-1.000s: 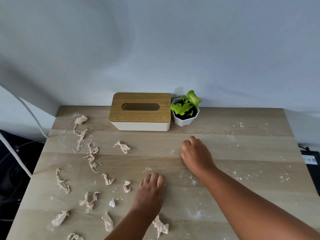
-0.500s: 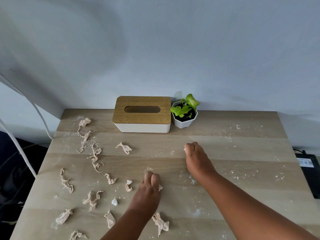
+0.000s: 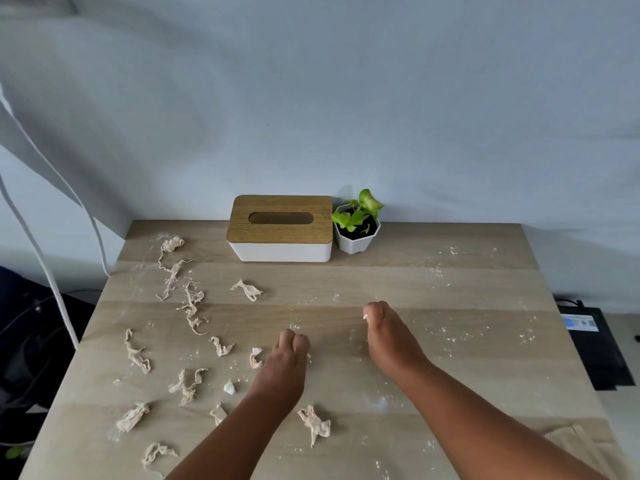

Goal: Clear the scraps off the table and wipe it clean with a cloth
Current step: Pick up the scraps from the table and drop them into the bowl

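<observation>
Several crumpled beige scraps lie over the left half of the wooden table (image 3: 450, 292), among them one scrap (image 3: 247, 289) near the tissue box and another scrap (image 3: 316, 424) by my left forearm. Pale crumbs and dust speckle the middle and right. My left hand (image 3: 285, 365) rests knuckles-up at the table's middle, fingers curled under; what it holds is hidden. To its right, my right hand (image 3: 384, 332) is curled too, with a small white crumb (image 3: 365, 317) pinched at its fingertips. A beige cloth (image 3: 581, 448) lies at the front right corner.
A white tissue box with a wooden lid (image 3: 280, 230) and a small potted plant (image 3: 356, 230) stand at the back against the wall. White cables (image 3: 45, 271) hang off the left side. A black device (image 3: 595, 344) sits beyond the right edge.
Both hands went from lying flat with fingers spread to curled, fingertips drawn in over the crumbs. The view has pulled back, showing more wall and the table's front.
</observation>
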`<state>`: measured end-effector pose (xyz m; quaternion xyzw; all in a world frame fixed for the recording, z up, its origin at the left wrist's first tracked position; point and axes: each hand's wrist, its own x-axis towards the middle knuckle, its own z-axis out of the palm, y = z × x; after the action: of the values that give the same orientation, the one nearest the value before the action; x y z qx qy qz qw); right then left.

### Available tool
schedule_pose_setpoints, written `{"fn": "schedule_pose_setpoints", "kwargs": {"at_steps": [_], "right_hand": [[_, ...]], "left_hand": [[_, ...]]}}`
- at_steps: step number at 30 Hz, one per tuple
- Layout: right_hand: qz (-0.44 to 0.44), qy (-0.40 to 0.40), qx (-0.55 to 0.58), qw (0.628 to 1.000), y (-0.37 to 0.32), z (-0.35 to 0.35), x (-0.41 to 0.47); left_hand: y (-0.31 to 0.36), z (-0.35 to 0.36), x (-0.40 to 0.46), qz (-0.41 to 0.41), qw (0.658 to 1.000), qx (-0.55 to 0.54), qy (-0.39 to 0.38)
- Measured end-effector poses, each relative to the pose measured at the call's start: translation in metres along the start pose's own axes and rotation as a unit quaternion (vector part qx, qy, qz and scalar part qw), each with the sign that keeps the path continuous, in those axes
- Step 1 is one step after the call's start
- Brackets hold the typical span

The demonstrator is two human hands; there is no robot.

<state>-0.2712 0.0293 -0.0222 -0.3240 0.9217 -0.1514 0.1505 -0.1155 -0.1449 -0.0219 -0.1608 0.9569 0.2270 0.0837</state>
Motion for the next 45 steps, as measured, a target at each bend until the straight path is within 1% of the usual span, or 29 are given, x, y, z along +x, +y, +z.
{"fn": "schedule_pose_setpoints", "kwargs": {"at_steps": [4, 7, 8, 11, 13, 16, 18, 20, 21, 23, 24, 25, 26, 29, 30, 32, 34, 36, 38, 40, 42, 45], "right_hand": [[0.01, 0.009, -0.001, 1.0, 0.0, -0.001, -0.023], [0.026, 0.04, 0.043, 0.998, 0.001, -0.001, -0.042], [0.037, 0.054, 0.062, 0.996, 0.002, 0.0, -0.05], [0.09, 0.097, 0.103, 0.986, 0.005, 0.006, -0.076], [0.123, 0.106, 0.118, 0.98, 0.009, 0.009, -0.094], [0.19, 0.103, 0.156, 0.964, 0.015, 0.012, -0.119], [0.243, 0.105, 0.196, 0.944, 0.017, 0.013, -0.134], [0.281, 0.106, 0.285, 0.91, 0.016, 0.016, -0.148], [0.296, 0.105, 0.344, 0.885, 0.015, 0.016, -0.155], [0.325, 0.11, 0.43, 0.835, 0.016, 0.015, -0.168], [0.332, 0.111, 0.448, 0.823, 0.016, 0.015, -0.173], [0.335, 0.114, 0.451, 0.819, 0.017, 0.015, -0.179], [0.336, 0.118, 0.439, 0.825, 0.019, 0.014, -0.183], [0.343, 0.144, 0.367, 0.853, 0.024, 0.01, -0.194], [0.345, 0.159, 0.353, 0.855, 0.026, 0.007, -0.198], [0.347, 0.185, 0.357, 0.847, 0.03, 0.002, -0.204], [0.354, 0.202, 0.397, 0.822, 0.033, -0.003, -0.212], [0.37, 0.213, 0.468, 0.774, 0.039, -0.008, -0.225], [0.388, 0.224, 0.531, 0.719, 0.046, -0.011, -0.24], [0.403, 0.23, 0.565, 0.682, 0.052, -0.014, -0.255], [0.411, 0.235, 0.583, 0.66, 0.059, -0.016, -0.274], [0.411, 0.236, 0.593, 0.651, 0.067, -0.018, -0.305]], "left_hand": [[0.0, -0.003, -0.008, -0.024, 0.997, -0.071, 0.025], [0.001, -0.002, -0.012, -0.063, 0.994, -0.086, 0.035], [0.003, -0.001, -0.013, -0.082, 0.988, -0.115, 0.056], [0.01, 0.0, -0.015, -0.136, 0.955, -0.23, 0.129], [0.015, 0.002, -0.015, -0.153, 0.943, -0.261, 0.141], [0.026, 0.005, -0.017, -0.153, 0.933, -0.289, 0.148], [0.032, 0.01, -0.017, -0.155, 0.927, -0.312, 0.142], [0.039, 0.015, -0.018, -0.159, 0.92, -0.339, 0.118], [0.043, 0.018, -0.019, -0.164, 0.91, -0.366, 0.101], [0.052, 0.024, -0.022, -0.174, 0.876, -0.445, 0.063], [0.056, 0.027, -0.024, -0.175, 0.867, -0.465, 0.049], [0.061, 0.03, -0.025, -0.168, 0.871, -0.461, 0.037], [0.066, 0.033, -0.027, -0.156, 0.88, -0.449, 0.029], [0.081, 0.041, -0.029, -0.126, 0.914, -0.383, 0.034], [0.087, 0.043, -0.029, -0.119, 0.921, -0.368, 0.038], [0.098, 0.045, -0.03, -0.099, 0.93, -0.354, 0.035], [0.11, 0.051, -0.033, -0.096, 0.933, -0.348, 0.018], [0.125, 0.059, -0.038, -0.112, 0.931, -0.349, -0.003], [0.142, 0.07, -0.042, -0.108, 0.915, -0.388, -0.024], [0.156, 0.079, -0.047, -0.1, 0.897, -0.427, -0.049], [0.174, 0.089, -0.056, -0.094, 0.892, -0.437, -0.065], [0.199, 0.1, -0.078, -0.09, 0.896, -0.427, -0.087]]}}
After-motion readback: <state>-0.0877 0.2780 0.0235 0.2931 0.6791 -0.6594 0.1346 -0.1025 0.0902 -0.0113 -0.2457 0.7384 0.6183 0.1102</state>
